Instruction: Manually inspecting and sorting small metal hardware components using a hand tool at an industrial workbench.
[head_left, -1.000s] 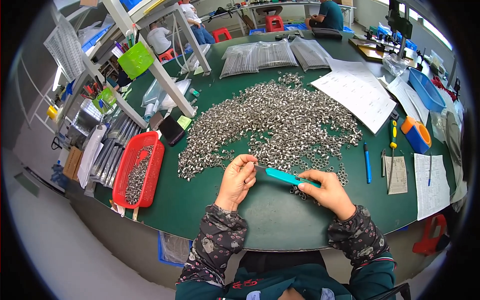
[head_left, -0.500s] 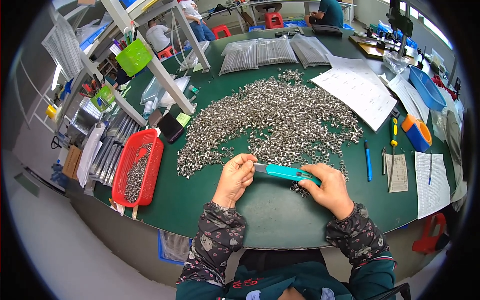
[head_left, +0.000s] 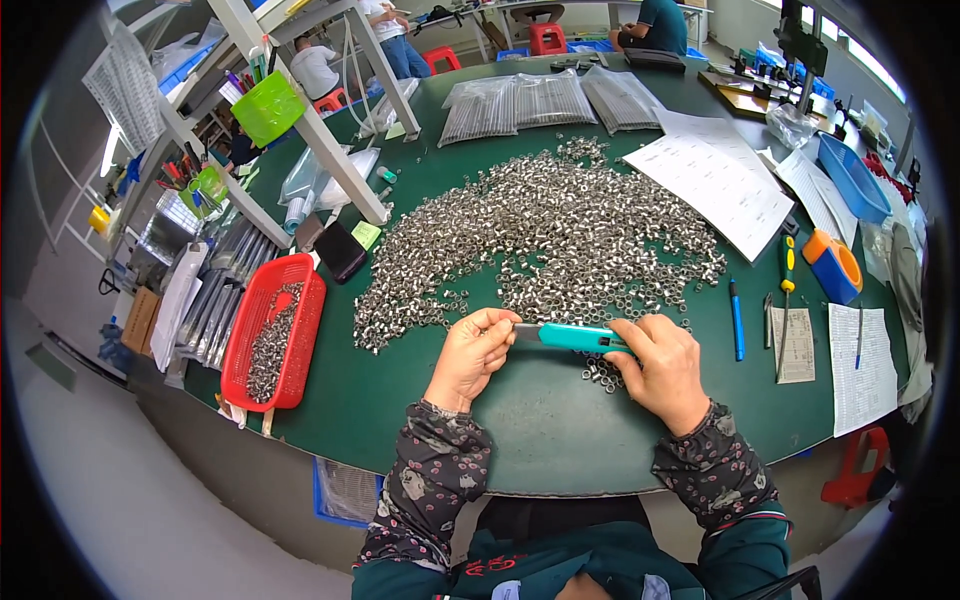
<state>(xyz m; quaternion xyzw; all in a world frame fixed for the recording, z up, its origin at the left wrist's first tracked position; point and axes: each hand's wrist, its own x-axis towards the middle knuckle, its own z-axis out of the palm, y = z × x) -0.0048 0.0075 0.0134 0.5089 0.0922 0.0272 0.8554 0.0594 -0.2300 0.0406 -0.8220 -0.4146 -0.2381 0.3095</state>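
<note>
Teal tool (head_left: 578,337) held level above the green tabletop (head_left: 520,420); right hand (head_left: 660,368) grip closed round its handle; left hand (head_left: 472,354) fingertips pinched on its metal tip; heap of small metal rings (head_left: 560,230) just beyond.

I see the teal tool (head_left: 575,337) now level between my hands; my left hand (head_left: 472,357) closes onto its near end.

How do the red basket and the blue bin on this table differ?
The red basket sits at the person's left with slotted walls and metal parts inside; the blue bin sits far right with solid walls, its contents not visible. The basket lies nearer the left hand. Both are rectangular plastic containers on the green table.
</note>
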